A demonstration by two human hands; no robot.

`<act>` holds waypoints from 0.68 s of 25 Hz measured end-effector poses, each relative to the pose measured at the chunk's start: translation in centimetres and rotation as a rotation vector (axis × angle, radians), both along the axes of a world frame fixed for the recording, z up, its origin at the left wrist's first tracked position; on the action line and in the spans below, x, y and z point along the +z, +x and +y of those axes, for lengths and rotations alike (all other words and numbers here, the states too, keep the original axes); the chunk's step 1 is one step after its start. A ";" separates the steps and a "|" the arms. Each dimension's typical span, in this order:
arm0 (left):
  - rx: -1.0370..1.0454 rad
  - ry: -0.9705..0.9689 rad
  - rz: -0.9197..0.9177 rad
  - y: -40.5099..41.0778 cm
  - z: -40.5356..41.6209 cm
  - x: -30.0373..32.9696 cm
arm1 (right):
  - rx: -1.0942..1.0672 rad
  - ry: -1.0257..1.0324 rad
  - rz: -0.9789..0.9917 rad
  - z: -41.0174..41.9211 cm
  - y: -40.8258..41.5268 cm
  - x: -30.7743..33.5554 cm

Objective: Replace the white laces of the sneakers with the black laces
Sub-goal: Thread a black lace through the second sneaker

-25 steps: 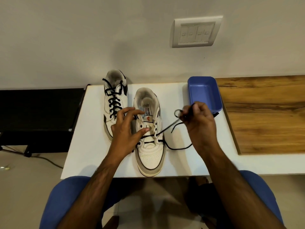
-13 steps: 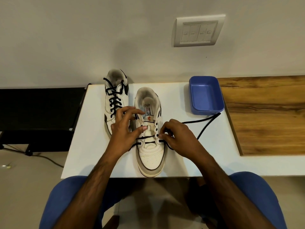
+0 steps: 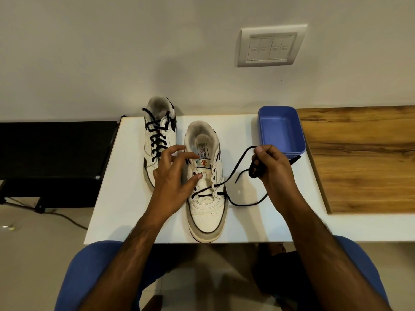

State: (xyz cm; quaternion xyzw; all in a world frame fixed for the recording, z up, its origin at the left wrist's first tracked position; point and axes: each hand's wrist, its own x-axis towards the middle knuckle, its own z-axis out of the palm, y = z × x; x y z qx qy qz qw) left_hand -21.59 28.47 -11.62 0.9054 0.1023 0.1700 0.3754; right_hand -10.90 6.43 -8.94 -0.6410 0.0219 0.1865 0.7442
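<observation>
Right hand (image 3: 272, 169) lifted black lace (image 3: 233, 169) away from near sneaker (image 3: 205, 187).

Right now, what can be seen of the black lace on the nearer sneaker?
The thin black cord lace is threaded through only the lowest eyelets of the near white leather sneaker. One end rises taut to the right hand, which grips it bunched; a slack loop lies on the white table. The left hand rests on the sneaker.

Empty blue rectangular plastic tray (image 3: 280, 131) at rear of white desk (image 3: 125, 189), wood-grain board (image 3: 359, 158) adjoining at right, white wall switch plate (image 3: 270, 46) above
</observation>
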 end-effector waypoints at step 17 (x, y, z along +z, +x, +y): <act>-0.168 0.300 0.057 -0.5 -4.7 -0.3 | 0.467 -0.731 -0.594 -0.9 1.9 -0.7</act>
